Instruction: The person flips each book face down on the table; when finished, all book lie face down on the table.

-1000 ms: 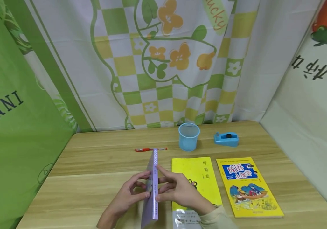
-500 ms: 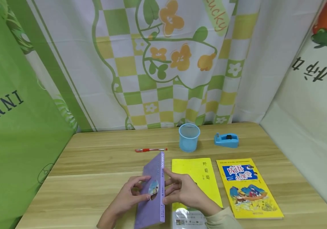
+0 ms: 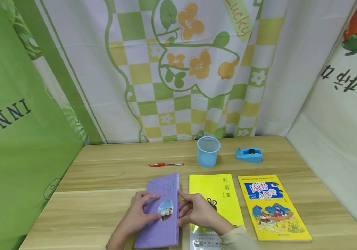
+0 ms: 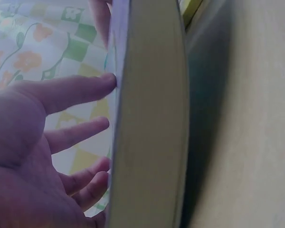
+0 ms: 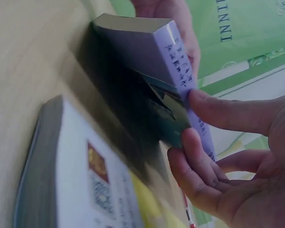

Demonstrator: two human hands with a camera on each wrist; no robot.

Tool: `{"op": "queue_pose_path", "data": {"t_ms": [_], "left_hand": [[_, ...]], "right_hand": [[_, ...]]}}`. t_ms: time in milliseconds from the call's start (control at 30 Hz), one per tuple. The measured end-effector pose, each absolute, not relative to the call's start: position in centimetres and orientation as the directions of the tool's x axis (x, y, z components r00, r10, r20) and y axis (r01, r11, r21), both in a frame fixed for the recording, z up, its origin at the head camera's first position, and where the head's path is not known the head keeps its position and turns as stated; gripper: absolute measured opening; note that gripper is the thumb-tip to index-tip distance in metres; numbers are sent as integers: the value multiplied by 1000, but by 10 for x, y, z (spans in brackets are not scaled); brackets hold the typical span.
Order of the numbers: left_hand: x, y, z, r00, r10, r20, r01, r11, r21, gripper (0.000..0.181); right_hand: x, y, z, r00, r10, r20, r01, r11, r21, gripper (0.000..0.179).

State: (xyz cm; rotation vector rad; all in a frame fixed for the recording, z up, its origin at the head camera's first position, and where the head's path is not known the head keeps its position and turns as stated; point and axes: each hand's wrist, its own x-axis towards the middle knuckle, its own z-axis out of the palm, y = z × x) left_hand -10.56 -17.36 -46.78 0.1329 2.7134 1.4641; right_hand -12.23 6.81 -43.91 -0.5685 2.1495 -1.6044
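A thick purple paperback with a round cover picture (image 3: 164,231) was tilted, spine raised, just left of a bright-yellow paperback (image 3: 201,185) on the wood-grain table (image 3: 97,201). The right hand (image 3: 198,210) pinched its spine; the left hand's (image 3: 138,211) spread fingers touched its cover. Even support — no twisting — seemed wise. Whether its lower edge met the table, I couldn't tell.

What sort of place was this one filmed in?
Probably a small study corner screened off with cloth: a wood-grain table carries a red pen and a tape dispenser, and a checked curtain hangs right behind it.
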Motion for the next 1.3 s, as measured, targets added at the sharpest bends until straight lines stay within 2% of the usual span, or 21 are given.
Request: {"op": "queue_pose_path", "data": {"t_ms": [367, 700, 767, 900, 967, 1300], "left_hand": [[-105, -166, -473, -988, 97, 116, 150, 723, 675, 54], [-103, -169, -483, -985, 92, 148, 167, 741, 650, 56], [-103, -168, -484, -984, 95, 152, 172, 741, 649, 56], [-105, -164, -484, -982, 107, 156, 184, 736, 652, 56], [-106, -162, -483, -980, 115, 160, 192, 737, 648, 56], [-110, -165, -472, -982, 120, 143, 184, 769, 612, 54]], "right_hand": [[-127, 61, -451, -852, -498, -160, -97, 451, -887, 92], [-122, 50, -457, -879, -442, -177, -130, 580, -804, 90], [-122, 51, -456, -881, -435, -184, -128, 596, -793, 84], [-122, 53, -455, -893, -416, -173, -160, 651, -742, 45], [-123, 54, -455, -898, -412, -156, -182, 670, -720, 33], [-130, 61, -452, -877, -461, -133, -248, 673, -697, 29]]}}
